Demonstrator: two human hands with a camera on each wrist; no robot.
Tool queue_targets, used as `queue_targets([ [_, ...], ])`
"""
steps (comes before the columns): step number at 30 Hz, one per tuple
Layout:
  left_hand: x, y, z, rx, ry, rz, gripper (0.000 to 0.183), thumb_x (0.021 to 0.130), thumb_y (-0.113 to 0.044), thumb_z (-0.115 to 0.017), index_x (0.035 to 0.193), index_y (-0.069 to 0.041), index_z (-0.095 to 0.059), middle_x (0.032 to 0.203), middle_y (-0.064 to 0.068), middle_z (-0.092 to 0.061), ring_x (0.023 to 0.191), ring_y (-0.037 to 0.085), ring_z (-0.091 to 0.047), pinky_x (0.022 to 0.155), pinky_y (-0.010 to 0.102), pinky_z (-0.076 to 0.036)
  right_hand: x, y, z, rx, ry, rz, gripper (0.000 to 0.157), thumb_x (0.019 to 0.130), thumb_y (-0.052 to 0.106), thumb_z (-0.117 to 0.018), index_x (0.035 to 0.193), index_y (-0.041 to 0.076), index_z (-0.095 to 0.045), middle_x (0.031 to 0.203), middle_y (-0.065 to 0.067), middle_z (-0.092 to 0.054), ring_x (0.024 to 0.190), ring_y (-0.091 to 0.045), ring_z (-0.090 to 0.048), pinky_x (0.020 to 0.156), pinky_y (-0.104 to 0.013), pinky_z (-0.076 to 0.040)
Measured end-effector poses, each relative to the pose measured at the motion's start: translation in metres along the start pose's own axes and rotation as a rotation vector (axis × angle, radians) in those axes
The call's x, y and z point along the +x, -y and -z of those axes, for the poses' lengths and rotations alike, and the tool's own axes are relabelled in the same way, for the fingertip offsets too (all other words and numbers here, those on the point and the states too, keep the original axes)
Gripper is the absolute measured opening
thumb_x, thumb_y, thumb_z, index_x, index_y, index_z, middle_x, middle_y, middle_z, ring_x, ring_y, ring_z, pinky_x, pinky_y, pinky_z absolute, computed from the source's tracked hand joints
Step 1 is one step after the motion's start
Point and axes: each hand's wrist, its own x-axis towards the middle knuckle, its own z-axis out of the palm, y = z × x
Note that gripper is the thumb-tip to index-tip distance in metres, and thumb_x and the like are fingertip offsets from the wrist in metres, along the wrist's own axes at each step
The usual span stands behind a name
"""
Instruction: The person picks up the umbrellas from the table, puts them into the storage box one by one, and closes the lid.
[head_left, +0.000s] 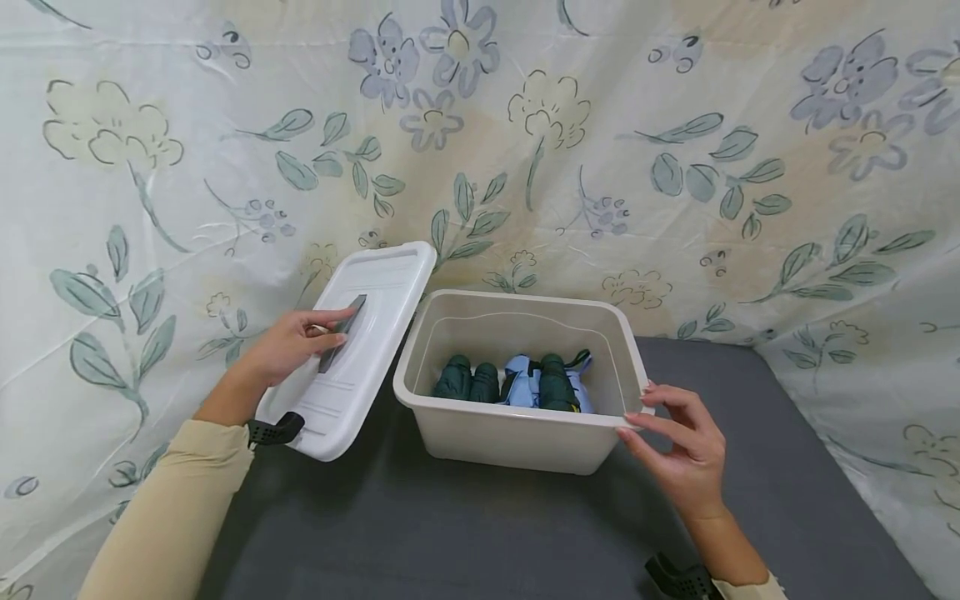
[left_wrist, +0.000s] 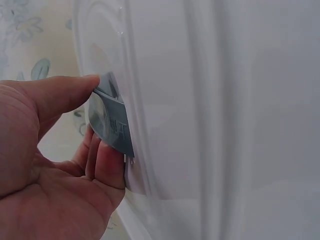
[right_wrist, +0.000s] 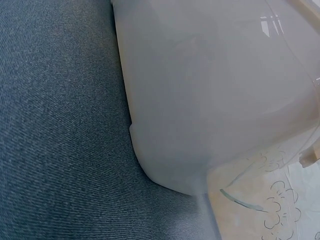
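In the head view my left hand [head_left: 288, 346] grips the grey handle [head_left: 342, 333] of a white plastic lid [head_left: 375, 375], tilted up to the left of a storage box. The left wrist view shows my thumb and fingers around that handle [left_wrist: 114, 115]. The off-white box [head_left: 517, 437] stands uncovered. Inside lie several dark green rolled bundles [head_left: 453, 379] and light blue fabric [head_left: 522, 383]. My right hand [head_left: 682, 446] holds the box's rim at its front right corner, fingertips over the edge, thumb below. The box wall [right_wrist: 200, 90] fills much of the right wrist view.
A dark grey cloth-covered surface [head_left: 450, 533] lies under the box. Behind it hangs a floral-patterned curtain [head_left: 525, 167], close to the box's back edge. Black bands [head_left: 276, 429] are worn on both wrists.
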Motion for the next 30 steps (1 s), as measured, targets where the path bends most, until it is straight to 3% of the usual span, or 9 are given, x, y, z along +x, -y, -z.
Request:
queue_targets([
  [2,0.000,-0.005,0.000,-0.012,0.004,-0.010,0.053,0.099,-0.016,-0.069,0.149,-0.011,-0.054,0.094,0.007,-0.056,0.075,0.011,-0.049,0.066,0.026,-0.045,0.000,0.000,0.000,-0.002,0.002,-0.002,0.029,0.078,0.014,-0.090,0.084,-0.011,-0.077,0.104,-0.029,-0.063,0.113,-0.028,-0.064,0.109,-0.027,-0.050],
  [4,0.000,-0.011,0.001,-0.014,0.012,-0.027,0.053,0.099,-0.017,-0.069,0.149,-0.011,-0.054,0.091,0.005,-0.056,0.076,0.011,-0.049,0.067,0.025,-0.045,0.000,0.000,0.000,-0.005,0.002,-0.005,0.029,0.078,0.015,-0.090,0.084,-0.010,-0.077,0.104,-0.029,-0.063,0.113,-0.028,-0.063,0.109,-0.027,-0.050],
  [10,0.007,-0.027,0.001,0.047,0.050,-0.083,0.051,0.098,-0.020,-0.070,0.147,-0.015,-0.057,0.104,0.012,-0.057,0.084,0.015,-0.054,0.073,0.026,-0.048,0.001,0.002,-0.001,-0.018,0.011,-0.018,0.029,0.078,0.015,-0.090,0.084,-0.010,-0.078,0.104,-0.029,-0.063,0.114,-0.027,-0.063,0.109,-0.026,-0.050],
  [13,0.012,-0.037,0.000,0.076,0.076,-0.113,0.049,0.098,-0.019,-0.070,0.145,-0.016,-0.059,0.080,0.006,-0.050,0.073,0.015,-0.049,0.069,0.026,-0.043,0.002,0.002,0.000,-0.012,0.013,-0.005,0.029,0.079,0.015,-0.089,0.084,-0.010,-0.077,0.103,-0.029,-0.063,0.113,-0.027,-0.063,0.109,-0.027,-0.049],
  [17,0.019,-0.053,-0.005,0.100,0.117,-0.168,0.048,0.098,-0.017,-0.071,0.144,-0.016,-0.061,0.063,0.000,-0.042,0.062,0.015,-0.041,0.063,0.027,-0.039,0.003,0.001,0.000,0.006,0.008,0.018,0.028,0.080,0.014,-0.089,0.083,-0.011,-0.077,0.103,-0.029,-0.063,0.112,-0.027,-0.064,0.110,-0.028,-0.049],
  [21,0.028,-0.066,-0.013,0.148,0.133,-0.183,0.046,0.097,-0.020,-0.072,0.142,-0.019,-0.063,0.065,0.001,-0.050,0.064,0.014,-0.043,0.062,0.026,-0.039,0.004,0.001,0.000,0.014,0.008,0.023,0.028,0.080,0.013,-0.089,0.083,-0.012,-0.077,0.103,-0.028,-0.063,0.111,-0.027,-0.064,0.110,-0.028,-0.049],
  [26,0.041,-0.084,-0.022,0.174,0.193,-0.217,0.045,0.095,-0.019,-0.074,0.140,-0.021,-0.065,0.065,0.000,-0.044,0.062,0.015,-0.040,0.059,0.028,-0.034,0.004,0.001,0.000,0.012,0.013,0.018,0.028,0.080,0.014,-0.089,0.084,-0.011,-0.077,0.103,-0.028,-0.063,0.111,-0.026,-0.063,0.111,-0.028,-0.049],
  [30,0.050,-0.099,-0.028,0.181,0.248,-0.247,0.045,0.094,-0.016,-0.075,0.138,-0.021,-0.066,0.072,0.002,-0.045,0.068,0.017,-0.043,0.062,0.028,-0.037,0.004,0.001,0.000,0.012,0.012,0.019,0.029,0.079,0.014,-0.089,0.084,-0.011,-0.077,0.103,-0.028,-0.063,0.111,-0.027,-0.063,0.110,-0.028,-0.049],
])
